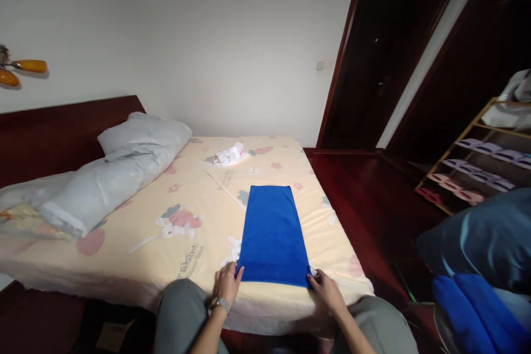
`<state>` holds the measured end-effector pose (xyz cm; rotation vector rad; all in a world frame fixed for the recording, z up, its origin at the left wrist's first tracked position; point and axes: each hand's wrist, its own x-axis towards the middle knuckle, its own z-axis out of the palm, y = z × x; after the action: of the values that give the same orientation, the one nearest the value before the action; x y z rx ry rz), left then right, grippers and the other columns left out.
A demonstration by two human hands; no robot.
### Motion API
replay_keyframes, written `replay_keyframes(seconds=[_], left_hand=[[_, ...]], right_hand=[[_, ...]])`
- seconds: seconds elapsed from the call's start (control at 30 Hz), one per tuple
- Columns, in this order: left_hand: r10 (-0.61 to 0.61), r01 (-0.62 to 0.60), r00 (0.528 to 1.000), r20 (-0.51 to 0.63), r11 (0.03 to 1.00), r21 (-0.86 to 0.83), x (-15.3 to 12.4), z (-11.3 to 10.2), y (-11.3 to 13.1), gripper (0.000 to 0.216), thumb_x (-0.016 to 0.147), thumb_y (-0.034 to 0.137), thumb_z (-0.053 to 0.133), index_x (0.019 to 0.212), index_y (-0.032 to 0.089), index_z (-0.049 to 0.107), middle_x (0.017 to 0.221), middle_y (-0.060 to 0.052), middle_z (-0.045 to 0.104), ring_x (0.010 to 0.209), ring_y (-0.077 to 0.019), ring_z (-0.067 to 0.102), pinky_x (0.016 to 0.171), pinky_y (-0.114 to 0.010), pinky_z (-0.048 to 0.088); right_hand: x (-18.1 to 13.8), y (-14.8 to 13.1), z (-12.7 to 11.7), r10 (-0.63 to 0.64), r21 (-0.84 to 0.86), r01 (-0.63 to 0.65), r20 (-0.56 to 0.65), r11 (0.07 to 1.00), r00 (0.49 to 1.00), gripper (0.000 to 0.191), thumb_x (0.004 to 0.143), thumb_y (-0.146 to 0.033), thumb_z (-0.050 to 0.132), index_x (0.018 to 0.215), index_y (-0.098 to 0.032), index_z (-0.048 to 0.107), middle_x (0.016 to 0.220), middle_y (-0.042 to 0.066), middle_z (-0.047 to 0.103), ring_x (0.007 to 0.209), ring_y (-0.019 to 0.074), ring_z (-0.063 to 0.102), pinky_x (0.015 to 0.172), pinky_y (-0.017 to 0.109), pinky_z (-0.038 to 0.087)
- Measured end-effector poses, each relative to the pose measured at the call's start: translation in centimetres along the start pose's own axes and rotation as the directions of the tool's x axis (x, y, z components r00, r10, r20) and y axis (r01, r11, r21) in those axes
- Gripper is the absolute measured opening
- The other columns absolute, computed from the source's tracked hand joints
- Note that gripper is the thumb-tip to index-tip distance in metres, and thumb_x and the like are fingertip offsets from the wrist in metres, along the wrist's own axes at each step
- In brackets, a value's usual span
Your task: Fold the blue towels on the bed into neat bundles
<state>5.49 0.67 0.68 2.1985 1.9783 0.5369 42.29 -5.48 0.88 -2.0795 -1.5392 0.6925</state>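
A blue towel (271, 235) lies flat on the bed (136, 254), folded into a long rectangle that runs away from me. My left hand (227, 283) pinches its near left corner, with the fingers closed on the cloth. Its near right corner is pinched by my right hand (326, 287) in the same way. Both hands rest at the bed's near edge, and my knees in grey trousers show below them.
A grey pillow and duvet (120, 166) lie at the bed's left. A white plastic bag (230, 156) sits near the far end. More blue towels (477, 310) are piled at the right. A shoe rack (477, 166) and a dark doorway (381, 61) stand beyond.
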Motion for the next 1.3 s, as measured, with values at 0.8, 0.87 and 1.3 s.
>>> replay_keyframes(seconds=[0.8,0.87,1.3], left_hand=[[0.432,-0.431,0.902,-0.006,0.9,-0.056,-0.6,-1.8,0.3,0.054,0.094,0.01,0.044,0.141,0.029,0.06,0.148,-0.005,0.061,0.14,-0.0252,0.053,0.119,-0.048,0.044],[0.482,-0.478,0.872,0.079,0.876,-0.073,-0.6,-1.6,-0.1,0.067,0.086,0.006,0.05,0.149,0.03,0.052,0.159,-0.002,0.051,0.147,-0.0245,0.045,0.124,-0.049,0.04],[0.428,-0.388,0.889,0.161,0.892,-0.233,1.0,0.0,-2.1,0.079,0.077,-0.004,0.046,0.147,0.032,0.053,0.155,0.002,0.056,0.144,-0.0162,0.05,0.124,-0.04,0.042]], right_hand=[[-2.2,-2.7,-1.8,-0.431,-0.131,0.422,-0.048,0.897,0.901,0.041,0.09,-0.03,0.051,0.127,-0.023,0.066,0.133,0.014,0.069,0.124,0.0289,0.064,0.11,0.047,0.051],[-2.1,-2.0,-1.1,-0.439,-0.143,0.449,0.095,0.882,0.893,0.062,0.081,-0.022,0.056,0.143,-0.02,0.058,0.151,0.013,0.058,0.138,0.0299,0.055,0.119,0.048,0.045],[-0.4,0.6,0.4,-0.396,-0.048,0.398,0.041,0.916,0.917,0.063,0.086,-0.016,0.043,0.147,-0.02,0.055,0.15,0.01,0.06,0.14,0.0226,0.055,0.122,0.044,0.042]])
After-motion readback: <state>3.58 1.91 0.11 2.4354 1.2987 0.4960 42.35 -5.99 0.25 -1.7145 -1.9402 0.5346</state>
